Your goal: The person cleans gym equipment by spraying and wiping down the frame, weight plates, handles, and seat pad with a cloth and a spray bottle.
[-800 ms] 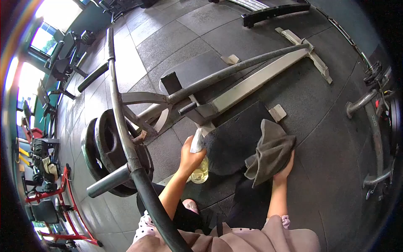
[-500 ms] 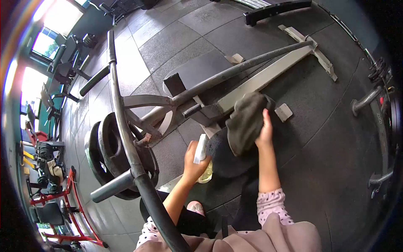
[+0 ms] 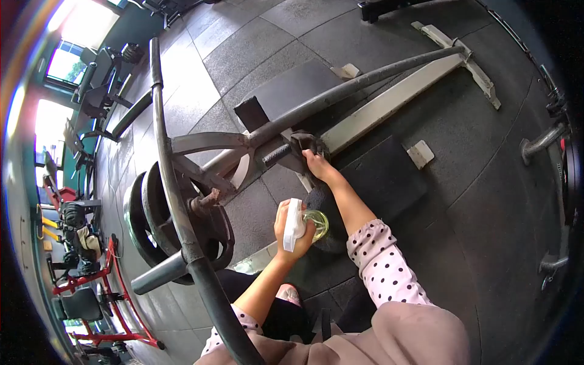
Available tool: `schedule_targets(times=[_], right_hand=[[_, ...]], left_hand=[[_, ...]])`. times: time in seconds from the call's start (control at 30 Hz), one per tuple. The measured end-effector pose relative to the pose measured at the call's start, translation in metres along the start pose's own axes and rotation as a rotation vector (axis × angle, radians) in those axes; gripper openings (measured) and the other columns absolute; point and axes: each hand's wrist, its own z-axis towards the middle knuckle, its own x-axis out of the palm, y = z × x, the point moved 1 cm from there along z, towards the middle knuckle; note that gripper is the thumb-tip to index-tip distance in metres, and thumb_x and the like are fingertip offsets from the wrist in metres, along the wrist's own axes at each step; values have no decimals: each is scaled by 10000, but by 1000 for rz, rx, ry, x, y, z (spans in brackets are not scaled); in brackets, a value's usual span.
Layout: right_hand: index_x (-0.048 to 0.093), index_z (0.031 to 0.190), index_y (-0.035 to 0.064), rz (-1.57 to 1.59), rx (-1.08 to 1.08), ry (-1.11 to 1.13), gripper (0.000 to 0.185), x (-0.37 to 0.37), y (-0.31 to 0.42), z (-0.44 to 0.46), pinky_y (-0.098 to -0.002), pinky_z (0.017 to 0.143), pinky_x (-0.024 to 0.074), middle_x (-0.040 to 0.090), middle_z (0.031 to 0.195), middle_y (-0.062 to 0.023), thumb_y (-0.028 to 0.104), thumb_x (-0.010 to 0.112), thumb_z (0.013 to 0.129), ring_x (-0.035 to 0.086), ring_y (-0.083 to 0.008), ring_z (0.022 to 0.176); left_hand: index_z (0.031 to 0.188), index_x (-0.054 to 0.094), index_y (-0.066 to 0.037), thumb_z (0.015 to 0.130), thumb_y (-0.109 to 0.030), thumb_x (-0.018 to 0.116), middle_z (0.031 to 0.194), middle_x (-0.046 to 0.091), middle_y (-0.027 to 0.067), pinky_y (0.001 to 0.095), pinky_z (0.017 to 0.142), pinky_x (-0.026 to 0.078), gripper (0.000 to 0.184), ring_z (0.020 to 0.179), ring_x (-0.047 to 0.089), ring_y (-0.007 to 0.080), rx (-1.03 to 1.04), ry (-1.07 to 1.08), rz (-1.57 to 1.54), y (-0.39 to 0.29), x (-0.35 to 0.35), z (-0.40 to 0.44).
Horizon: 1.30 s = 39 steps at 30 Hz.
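My left hand [image 3: 283, 231] is closed around a spray bottle [image 3: 294, 224] with a white trigger head and yellowish liquid inside its clear body. My right hand [image 3: 317, 165] reaches forward to the upright of a grey weight machine [image 3: 340, 102]. Under its fingers is a dark cloth [image 3: 309, 143], bunched against the metal close to a short black peg [image 3: 277, 156]. Most of the cloth is hidden by the hand and the frame. A black textured pad [image 3: 328, 204] lies below my right forearm.
Weight plates [image 3: 159, 210] hang on the machine's left side, beside a long handlebar [image 3: 173, 176] that crosses in front of me. A flat dark footplate [image 3: 383, 179] sits to the right. Red-framed equipment [image 3: 115, 292] stands far left on the tiled floor [image 3: 249, 55].
My right hand has moved forward and left, bringing the cloth from mid-air onto the machine's upright. The spray bottle in my left hand has shifted slightly right and turned.
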Motion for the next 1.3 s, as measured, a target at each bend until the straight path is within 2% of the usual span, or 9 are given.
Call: schedule_targets(times=[0.27,0.37,0.53,0.67,0.77,0.87,1.03,1.13,1.3], right_hand=[[554,1196,-65,506,-254,143,563,-12,91,-56,-296,1038,332,598,1168,-182,403,342,966,510,-197,1149],[574,1135,-50,251,-233,56,537,-19,87,-61,-290,971,384,618,1032,-166,415,369,962,544,-189,1002],[568,1233,-7,-223,13,122,613,-22,21,-6,-387,1038,360,585,1206,-285,475,349,923,518,-366,1212],[648,975,-36,512,5,131,561,-39,33,-1,-366,954,426,662,1062,-145,442,366,894,581,-252,1032],[595,1170,32,1271,65,156,509,-92,34,-10,-450,1010,407,612,1197,-159,398,444,850,559,-312,1105],[535,1237,59,1278,-24,-190,551,-174,32,-27,-475,1021,386,533,1309,-143,414,499,817,514,-322,1167],[551,1241,-68,282,-203,-679,665,-262,10,14,-375,1009,387,548,1305,-207,488,478,883,509,-305,1221],[453,1328,-83,-297,188,-305,792,-248,-7,63,-388,1108,272,346,1447,-293,564,469,871,318,-391,1365],[311,1455,3,-952,178,-149,663,-124,-4,56,-571,1138,116,-149,1587,-53,422,312,941,-146,-293,1456]], left_hand=[[1023,560,19,650,-24,649,968,578,161,396,819,475,386,937,573,340,129,21,96,-14,13,8],[1028,559,13,660,-18,648,976,581,157,394,816,478,380,924,580,332,92,21,62,-11,13,7],[1012,558,8,662,-22,648,951,592,162,402,801,485,362,902,590,338,95,23,103,-11,15,7],[1001,560,4,657,-34,651,925,594,167,403,780,485,357,873,595,348,113,7,112,-9,13,6],[994,562,3,658,-45,650,923,594,165,401,767,485,350,858,597,344,127,-16,103,-12,14,7],[976,558,12,642,-43,645,927,599,182,403,745,489,349,829,594,354,141,-34,104,-13,12,9],[969,561,10,642,-52,646,915,600,177,404,729,488,343,808,591,351,151,-46,112,-13,16,9],[970,575,2,664,-74,649,900,593,162,405,726,482,324,804,586,342,147,-49,140,-15,15,11],[925,584,6,668,-72,644,880,593,158,399,704,475,275,783,579,330,139,-62,136,-15,15,10]])
